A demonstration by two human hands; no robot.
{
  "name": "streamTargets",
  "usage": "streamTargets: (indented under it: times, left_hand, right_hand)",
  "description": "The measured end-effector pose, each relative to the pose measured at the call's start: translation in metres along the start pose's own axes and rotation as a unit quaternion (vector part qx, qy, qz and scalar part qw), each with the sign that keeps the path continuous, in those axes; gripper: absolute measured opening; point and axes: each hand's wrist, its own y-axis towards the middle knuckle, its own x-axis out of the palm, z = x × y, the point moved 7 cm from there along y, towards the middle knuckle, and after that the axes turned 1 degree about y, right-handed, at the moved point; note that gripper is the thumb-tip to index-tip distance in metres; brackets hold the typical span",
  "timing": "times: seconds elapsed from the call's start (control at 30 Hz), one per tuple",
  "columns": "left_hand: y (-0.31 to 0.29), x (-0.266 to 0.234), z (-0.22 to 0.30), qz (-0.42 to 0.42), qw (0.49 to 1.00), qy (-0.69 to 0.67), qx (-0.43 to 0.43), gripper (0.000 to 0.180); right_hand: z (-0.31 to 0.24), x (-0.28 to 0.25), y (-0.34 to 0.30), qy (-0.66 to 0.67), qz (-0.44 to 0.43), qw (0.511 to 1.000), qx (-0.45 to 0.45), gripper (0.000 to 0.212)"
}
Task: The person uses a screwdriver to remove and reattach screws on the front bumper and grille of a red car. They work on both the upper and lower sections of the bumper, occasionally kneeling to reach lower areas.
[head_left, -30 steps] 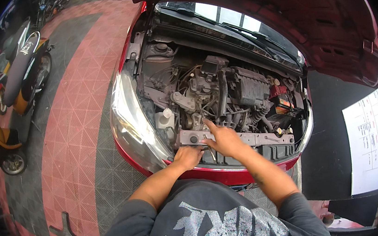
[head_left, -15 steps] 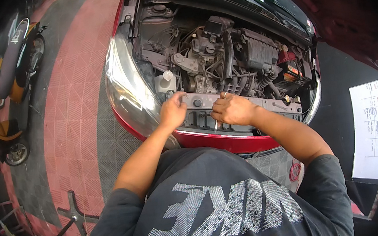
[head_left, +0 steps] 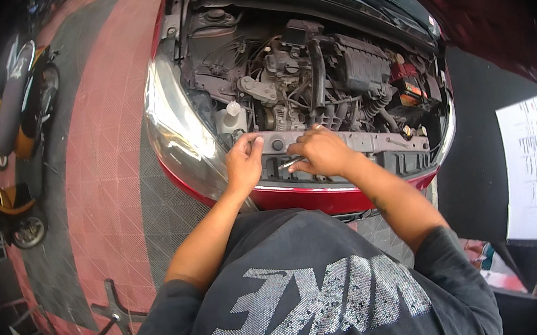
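The right hand (head_left: 323, 151) is holding a slim metal tool (head_left: 291, 163) between the thumb and the curled fingers, just in front of the grey front crossmember (head_left: 361, 141) of a red car. The tool's long axis is running nearly crosswise, roughly along the crossmember; its free end is pointing toward the person's left and dipping slightly toward the body, while its other end is disappearing into the grip. Which end carries the working tip is too small to tell. The left hand (head_left: 243, 164) is hovering at or resting on the left end of the crossmember, its thumb and forefinger standing close together with a narrow gap; whether they are pinching anything, one cannot tell. Between the two hands a round black cap (head_left: 277, 145) is sitting on the crossmember. Behind the left hand a white reservoir (head_left: 231, 120) is standing upright, and beyond it the engine (head_left: 283, 63) is filling the bay. A clear headlight (head_left: 173, 115) is curving along the left corner, and the red bumper (head_left: 312, 197) is lying between the hands and the person's dark shirt (head_left: 277, 242).
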Motion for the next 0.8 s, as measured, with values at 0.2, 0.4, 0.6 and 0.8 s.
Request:
streamTargets:
  times: [0.2,0.4,0.6,0.8]
  left_hand:
    - [0.005,0.042,0.076,-0.036,0.996,0.07,0.044,0.036]
    - [-0.005,0.075,0.072,0.017,0.991,0.088,0.094,0.035]
    - [-0.002,0.078,0.066,0.051,0.977,0.124,0.167,0.04]
    - [0.019,0.082,0.073,0.068,0.957,0.162,0.231,0.038]
  right_hand:
    - [0.015,0.03,0.013,0.037,-0.235,0.967,0.088,0.045]
    - [0.038,0.05,0.007,0.021,-0.183,0.974,0.131,0.031]
    - [0.026,0.046,0.002,0.017,-0.148,0.962,0.229,0.024]
    - [0.021,0.046,-0.011,0.09,-0.063,0.92,0.375,0.024]
